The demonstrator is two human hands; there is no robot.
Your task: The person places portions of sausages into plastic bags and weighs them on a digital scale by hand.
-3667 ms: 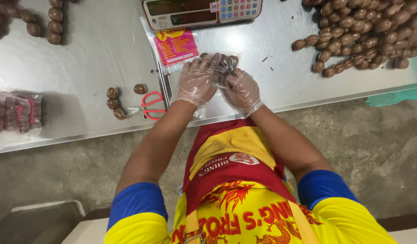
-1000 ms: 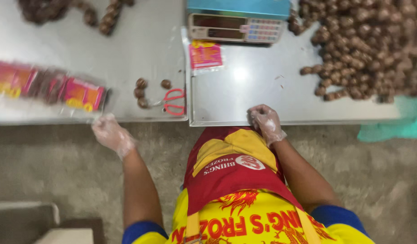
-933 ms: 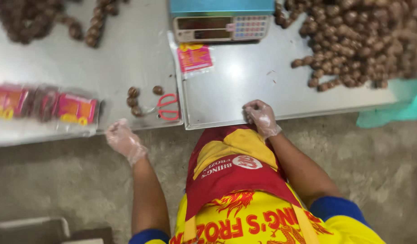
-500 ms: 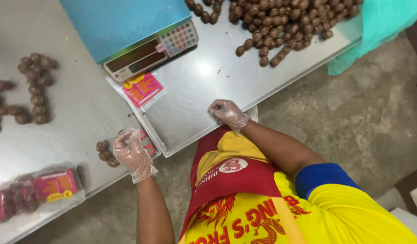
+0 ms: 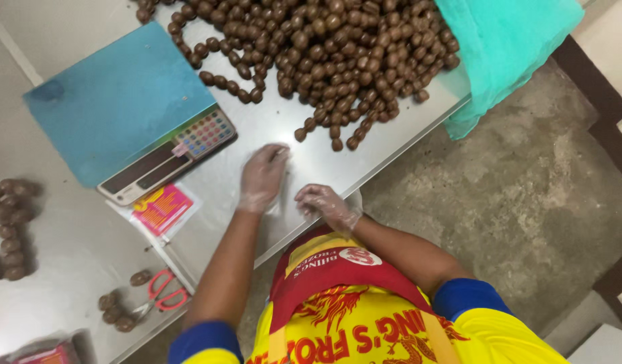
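We are resting our gloved left hand (image 5: 260, 176), fingers spread, beside the curled, empty right hand (image 5: 326, 204); small round brown balls (image 5: 324, 57) are heaping at one o'clock (probably soft, slippery; pinch gently).

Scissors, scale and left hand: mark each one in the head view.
scissors (image 5: 164, 291), head view, on the red handle loops.
scale (image 5: 115, 111), head view, on the blue weighing platform.
left hand (image 5: 262, 178), head view, on the gloved back of the hand.
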